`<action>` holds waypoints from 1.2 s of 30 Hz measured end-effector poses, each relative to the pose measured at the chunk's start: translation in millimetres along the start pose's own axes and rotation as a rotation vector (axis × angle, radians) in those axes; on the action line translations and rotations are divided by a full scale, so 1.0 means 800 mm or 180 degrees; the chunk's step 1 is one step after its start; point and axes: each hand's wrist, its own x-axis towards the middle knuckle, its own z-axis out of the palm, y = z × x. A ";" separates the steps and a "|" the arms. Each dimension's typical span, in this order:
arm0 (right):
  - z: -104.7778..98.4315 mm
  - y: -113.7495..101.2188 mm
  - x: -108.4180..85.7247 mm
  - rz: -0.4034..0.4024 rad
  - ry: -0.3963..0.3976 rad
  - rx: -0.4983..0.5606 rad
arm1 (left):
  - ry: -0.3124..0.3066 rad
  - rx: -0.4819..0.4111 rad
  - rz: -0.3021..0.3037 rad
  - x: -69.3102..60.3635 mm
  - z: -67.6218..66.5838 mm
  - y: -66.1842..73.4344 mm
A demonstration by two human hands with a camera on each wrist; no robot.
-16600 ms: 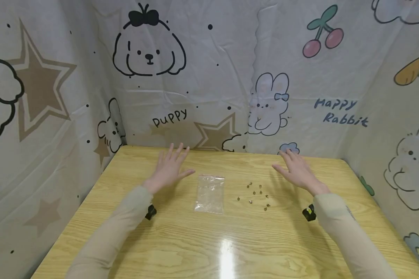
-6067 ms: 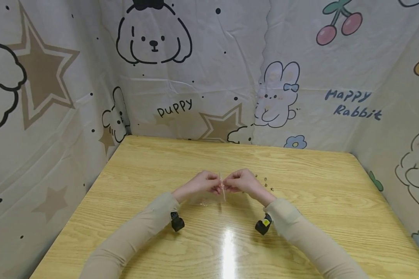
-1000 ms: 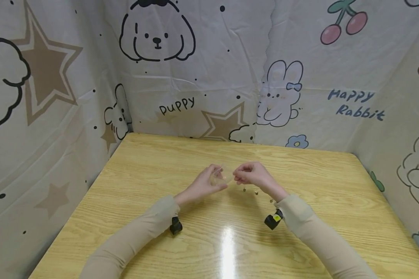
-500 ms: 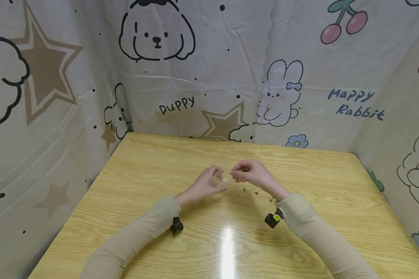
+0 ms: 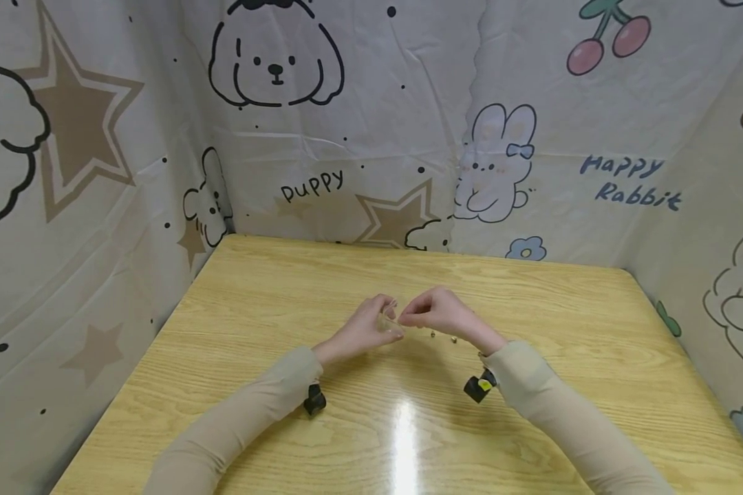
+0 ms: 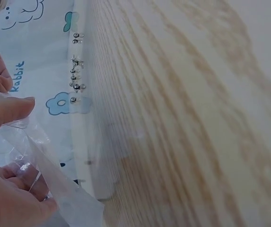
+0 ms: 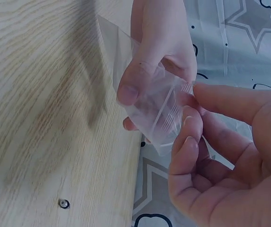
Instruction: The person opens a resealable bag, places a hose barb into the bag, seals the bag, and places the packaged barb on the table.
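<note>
A small clear zip bag (image 7: 145, 111) is held up above the table in my left hand (image 5: 354, 331), its thumb on one side and fingers on the other. My right hand (image 5: 442, 315) reaches the bag's mouth, finger and thumb pinching at its ribbed zip edge. Whether a small part also sits between those fingertips is hidden. Just right of the bag, tiny metal studs (image 5: 454, 340) lie on the wood, partly covered by the right hand and wrist. More of the studs (image 6: 76, 86) show in the left wrist view, several of them loosely scattered.
The light wood-grain table (image 5: 272, 289) ends at a cartoon-printed cloth (image 5: 396, 124) behind and at both sides. Black wrist cameras (image 5: 478, 386) hang under the sleeves. A bright glare streak (image 5: 404, 440) lies on the near tabletop.
Sixteen seconds ago both hands were spread beside the flat bag and studs; the bag was then lifted. Within the last half second my right hand has moved left and down onto the bag's mouth.
</note>
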 end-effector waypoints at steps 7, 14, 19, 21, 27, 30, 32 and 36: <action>0.002 -0.001 0.000 0.0011 -0.0060 0.0065 | 0.0010 0.0026 -0.0005 -0.001 -0.001 0.001; 0.005 0.000 0.001 0.0063 0.0041 0.0137 | 0.0011 -0.0071 -0.0058 0.000 0.000 -0.001; 0.005 -0.004 -0.002 0.0021 0.0125 0.0185 | 0.0023 -0.0256 -0.0125 0.004 0.001 -0.004; 0.005 -0.005 -0.002 -0.0033 0.0165 0.0183 | 0.0034 -0.0325 -0.0145 0.005 0.002 -0.006; 0.008 -0.009 -0.002 -0.0189 0.0262 0.0201 | 0.0110 -0.0508 -0.0179 0.006 0.003 -0.008; 0.007 -0.012 -0.001 -0.0215 0.0299 0.0212 | 0.0192 -0.0547 -0.0115 0.005 0.003 -0.008; 0.005 -0.012 -0.001 -0.0248 0.0338 0.0220 | 0.0216 -0.0598 -0.0068 0.004 0.003 -0.008; -0.002 -0.006 -0.002 -0.0301 0.0469 0.0218 | 0.0204 -0.0728 -0.0002 0.003 0.002 -0.008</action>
